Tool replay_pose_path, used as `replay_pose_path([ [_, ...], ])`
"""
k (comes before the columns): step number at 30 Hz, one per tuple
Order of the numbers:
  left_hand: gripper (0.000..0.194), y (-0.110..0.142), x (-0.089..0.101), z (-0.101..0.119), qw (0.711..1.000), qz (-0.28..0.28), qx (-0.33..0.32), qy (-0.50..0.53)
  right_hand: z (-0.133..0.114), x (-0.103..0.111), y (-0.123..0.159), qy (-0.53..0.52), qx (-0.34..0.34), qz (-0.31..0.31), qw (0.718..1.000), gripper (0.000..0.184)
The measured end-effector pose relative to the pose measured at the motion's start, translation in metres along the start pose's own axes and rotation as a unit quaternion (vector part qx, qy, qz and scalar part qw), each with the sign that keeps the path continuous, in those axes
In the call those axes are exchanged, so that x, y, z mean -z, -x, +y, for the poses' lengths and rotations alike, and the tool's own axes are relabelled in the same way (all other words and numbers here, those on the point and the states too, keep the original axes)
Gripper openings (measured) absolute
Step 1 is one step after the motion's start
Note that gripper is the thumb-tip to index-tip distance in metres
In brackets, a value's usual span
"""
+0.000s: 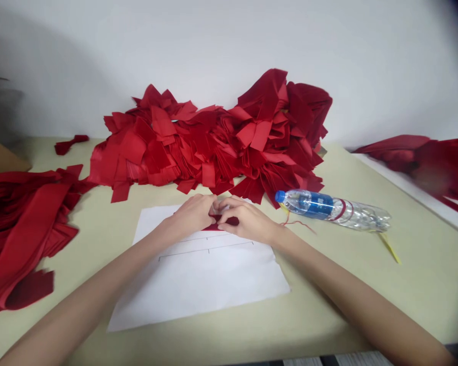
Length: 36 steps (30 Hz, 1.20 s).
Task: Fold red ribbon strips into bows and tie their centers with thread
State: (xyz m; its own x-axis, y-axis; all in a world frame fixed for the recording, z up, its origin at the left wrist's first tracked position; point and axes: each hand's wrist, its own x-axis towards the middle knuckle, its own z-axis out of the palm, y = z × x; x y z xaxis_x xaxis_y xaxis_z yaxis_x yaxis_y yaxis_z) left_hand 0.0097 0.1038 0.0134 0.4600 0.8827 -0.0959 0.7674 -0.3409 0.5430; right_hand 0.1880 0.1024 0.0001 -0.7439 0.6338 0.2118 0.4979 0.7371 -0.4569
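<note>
While both hands work close together mid-worktop, a big, tangled heap of flat red fabric strips (198, 147) crowds the back edge of the pale greenish-yellow worktop (423, 284), right behind them. Over at the left edge, a thick, folded bundle of long red fabric strips (26, 218) loops round, with one small, pinched red scrap (72, 145) near the back left corner. Across to the right, a white, flat-edged board (397, 180) carries more red fabric (442, 162). Closer in, a clear, crinkled plastic bottle (366, 216) lies on its side, blue cap (280, 196) towards the right hand (248, 218), dark red bands (341, 209) round its middle, a thin yellow strip (390, 249) poking out below.

Now the centre: a white paper sheet (198, 290), ragged along its right side, lies under the hands, and a small dark red fabric piece (209, 227) sits over its far part. The right fingers bend nearly closed, thumb and forefinger pinching that piece; the left hand (194, 213) curls in beside it, fingertips hidden, grip impossible to tell. Thin black ruled lines (229, 246) with short ticks mark the sheet; the bottle's blue label (318, 205) has pale marks, too blurred to read.
</note>
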Motion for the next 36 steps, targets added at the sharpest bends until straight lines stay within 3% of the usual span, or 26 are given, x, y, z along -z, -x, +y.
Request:
replay_pose_path([
  [5,0.011,-0.016,0.004,-0.003,0.997,-0.061,0.034,-0.02,0.004,-0.002,-0.005,-0.073,-0.04,-0.004,0.997,0.005],
  [8,0.011,-0.021,0.004,-0.006,0.996,-0.077,0.036,-0.018,0.009,-0.002,-0.009,-0.115,-0.078,-0.007,0.99,0.012],
  [17,0.023,-0.002,-0.01,-0.018,0.999,0.016,-0.002,0.051,0.018,-0.009,-0.01,-0.094,-0.113,0.001,0.989,0.011],
  [25,0.015,0.018,-0.022,-0.017,0.991,0.119,-0.027,0.051,0.007,-0.008,-0.007,-0.025,-0.064,0.03,0.997,0.008],
  [33,0.014,0.026,-0.01,-0.013,0.991,0.091,-0.062,0.078,0.001,-0.012,0.004,0.11,0.018,0.098,0.989,0.016],
  [36,0.014,0.028,-0.008,-0.011,0.988,0.114,-0.05,0.093,-0.002,-0.011,0.007,0.162,0.057,0.118,0.978,0.02],
])
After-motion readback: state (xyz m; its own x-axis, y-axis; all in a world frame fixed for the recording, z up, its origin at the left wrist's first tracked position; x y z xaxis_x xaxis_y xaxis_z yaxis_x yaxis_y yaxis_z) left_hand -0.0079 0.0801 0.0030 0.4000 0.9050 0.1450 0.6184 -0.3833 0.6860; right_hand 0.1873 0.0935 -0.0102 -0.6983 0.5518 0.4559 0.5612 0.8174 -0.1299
